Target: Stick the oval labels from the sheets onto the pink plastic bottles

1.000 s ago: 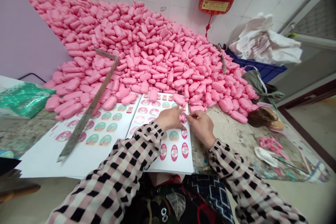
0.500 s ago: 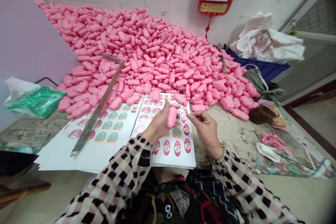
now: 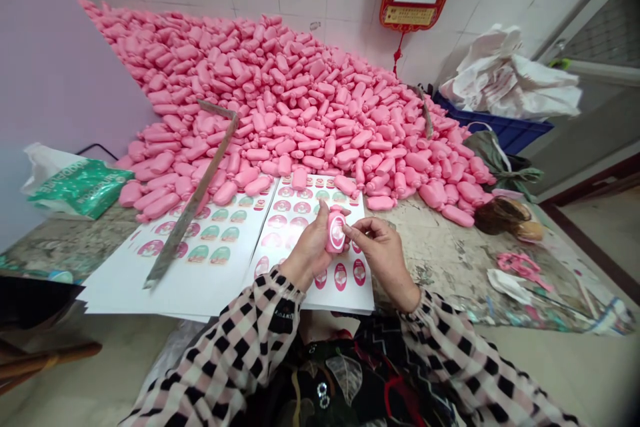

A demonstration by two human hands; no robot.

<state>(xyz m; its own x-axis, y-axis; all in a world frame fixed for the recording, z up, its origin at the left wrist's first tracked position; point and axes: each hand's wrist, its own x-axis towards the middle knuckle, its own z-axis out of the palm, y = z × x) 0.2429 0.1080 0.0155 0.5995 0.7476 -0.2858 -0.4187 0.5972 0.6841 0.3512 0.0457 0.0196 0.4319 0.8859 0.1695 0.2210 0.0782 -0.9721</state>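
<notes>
My left hand (image 3: 307, 250) holds a small pink bottle (image 3: 336, 231) upright above a white sticker sheet (image 3: 300, 227). An oval pink-and-white sticker sits on the bottle's front. The fingertips of my right hand (image 3: 383, 253) press against the bottle and its sticker from the right. The sheet under my hands carries rows of oval pink and green stickers. A second sticker sheet (image 3: 200, 260) lies to its left. Behind both sheets rises a huge heap of identical pink bottles (image 3: 300, 100).
A long metal strip (image 3: 193, 200) lies slanted across the left sheet and the heap. A green packet (image 3: 80, 187) sits at the left. Pink scissors (image 3: 520, 267) and brown objects (image 3: 503, 213) lie on the right. White bags (image 3: 505, 80) fill a blue crate.
My left hand lifted a pink bottle off the sheet and turned it upright. My right hand brought a sticker onto its front and now presses on it.
</notes>
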